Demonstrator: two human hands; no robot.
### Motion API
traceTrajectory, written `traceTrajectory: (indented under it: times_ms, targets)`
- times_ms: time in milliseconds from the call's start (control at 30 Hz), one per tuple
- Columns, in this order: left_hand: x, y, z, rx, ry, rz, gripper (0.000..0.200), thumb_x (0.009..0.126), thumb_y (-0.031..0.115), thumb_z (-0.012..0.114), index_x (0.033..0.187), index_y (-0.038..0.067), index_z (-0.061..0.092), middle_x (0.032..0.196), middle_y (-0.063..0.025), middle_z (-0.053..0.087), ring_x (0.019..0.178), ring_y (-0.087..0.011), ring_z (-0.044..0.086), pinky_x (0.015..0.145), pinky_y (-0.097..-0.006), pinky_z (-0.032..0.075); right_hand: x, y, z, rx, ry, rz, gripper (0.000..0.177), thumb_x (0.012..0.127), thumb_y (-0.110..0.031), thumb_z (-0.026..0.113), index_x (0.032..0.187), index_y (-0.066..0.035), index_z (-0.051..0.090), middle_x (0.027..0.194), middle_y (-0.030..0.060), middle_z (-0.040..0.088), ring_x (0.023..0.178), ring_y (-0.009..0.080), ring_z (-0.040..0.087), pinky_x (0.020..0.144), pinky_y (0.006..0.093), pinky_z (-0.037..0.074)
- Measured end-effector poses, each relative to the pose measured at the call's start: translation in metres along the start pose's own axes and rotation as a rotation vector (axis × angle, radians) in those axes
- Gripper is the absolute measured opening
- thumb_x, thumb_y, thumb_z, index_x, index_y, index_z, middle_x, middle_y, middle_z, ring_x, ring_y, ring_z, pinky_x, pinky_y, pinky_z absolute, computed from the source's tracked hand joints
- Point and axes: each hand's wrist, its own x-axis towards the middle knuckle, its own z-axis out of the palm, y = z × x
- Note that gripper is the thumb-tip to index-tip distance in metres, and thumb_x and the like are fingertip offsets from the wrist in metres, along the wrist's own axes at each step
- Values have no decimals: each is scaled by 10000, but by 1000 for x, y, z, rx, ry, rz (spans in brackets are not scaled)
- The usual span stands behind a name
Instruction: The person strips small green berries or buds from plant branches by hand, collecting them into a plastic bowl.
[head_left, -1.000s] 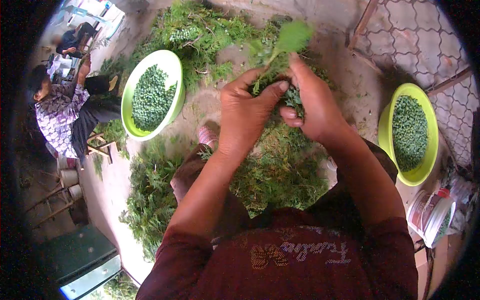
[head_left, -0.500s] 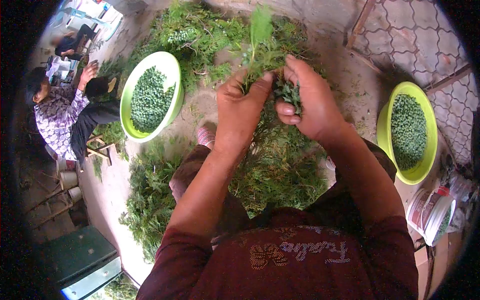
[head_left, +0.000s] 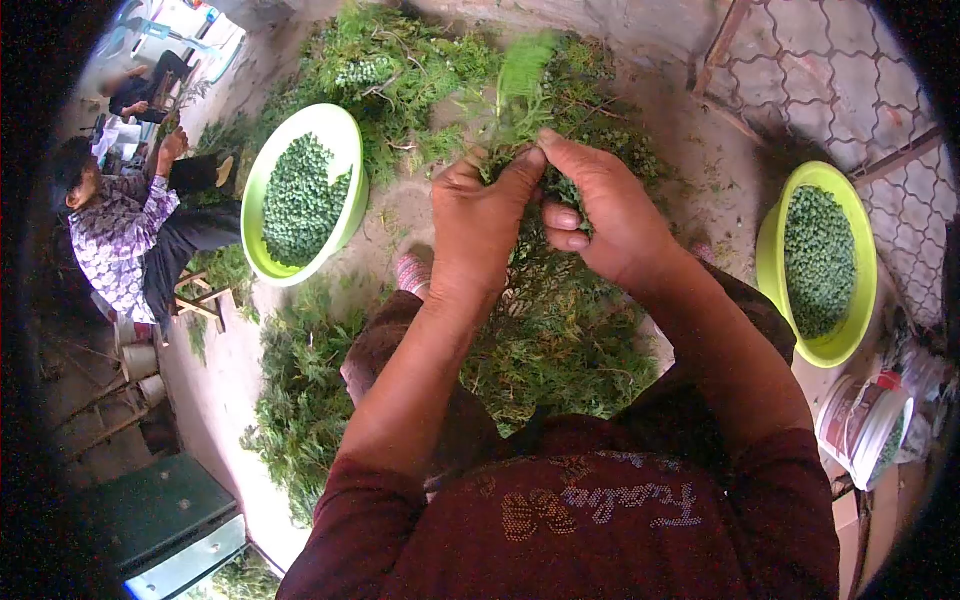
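Observation:
A leafy evergreen sprig [head_left: 524,75], blurred at its tip, stands up from my left hand [head_left: 470,225], whose thumb and fingers pinch its lower stem. Close against it is my right hand [head_left: 625,215], its thumb and forefinger meeting the left fingertips at the sprig. The other right fingers curl round small green cones [head_left: 567,190] in the palm, mostly hidden. Below both hands lies a heap of cut evergreen branches [head_left: 560,350] between my legs.
Lime-green basins of green cones stand at left [head_left: 350,215] and right [head_left: 868,270]. A tipped white bucket [head_left: 850,430] lies at lower right. More branches [head_left: 400,80] cover the floor ahead. A seated co-worker [head_left: 115,225] is at left, another person [head_left: 135,95] farther back.
My right hand has moved left and closed in on my left fingertips. The sprig's tip has dipped and leans further right. The nearer co-worker's raised hand has lowered slightly.

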Motion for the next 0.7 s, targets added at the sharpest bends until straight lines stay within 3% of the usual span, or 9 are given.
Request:
traceTrajectory:
  times_ms: [133, 233, 333, 400, 600, 700]
  targets:
    - [-6, 4, 9, -3, -12, 139, 77, 849, 61, 577, 862, -10, 600, 692, -23, 591, 558, -73, 525, 477, -234, 431, -2, 1, 0, -143, 5, -72, 228, 925, -307, 478, 857, -93, 512, 709, -10, 445, 498, 66, 351, 383, 196, 238]
    - [-5, 2, 9, 234, 14, 227, 87, 863, 79, 560, 842, 0, 592, 679, -21, 588, 589, -63, 522, 493, -226, 418, -2, 2, -1, -200, 14, -100, 221, 925, -304, 479, 859, -96, 514, 713, -11, 442, 501, 61, 346, 392, 196, 246]
    - [-3, 0, 8, 121, 12, 177, 83, 866, 89, 555, 842, 14, 581, 699, -11, 588, 594, -62, 533, 500, -222, 431, 2, 1, -5, -23, 12, -65, 234, 926, -312, 473, 867, -86, 483, 687, -8, 415, 518, 69, 367, 396, 209, 261]
    - [-10, 9, 13, -114, 54, -18, 61, 863, 103, 563, 867, 44, 578, 724, 12, 579, 567, -40, 491, 480, -216, 399, 3, 1, -11, 27, 17, -105, 215, 923, -296, 478, 852, -94, 465, 696, -2, 428, 534, 72, 374, 417, 217, 276]
    - [-13, -2, 5, -242, 94, -98, 52, 859, 125, 579, 885, 80, 585, 713, 44, 551, 531, -12, 402, 449, -201, 325, 5, -6, -13, 72, 207, -171, 166, 909, -254, 519, 847, -119, 445, 739, 17, 451, 491, 62, 351, 406, 204, 271]
    - [-16, 2, 5, -29, -5, -79, 115, 857, 137, 595, 937, 55, 592, 743, 25, 582, 575, -37, 464, 500, -207, 385, 5, -8, -13, 111, 221, -159, 159, 918, -246, 500, 849, -114, 444, 731, 18, 444, 497, 65, 353, 401, 198, 263]
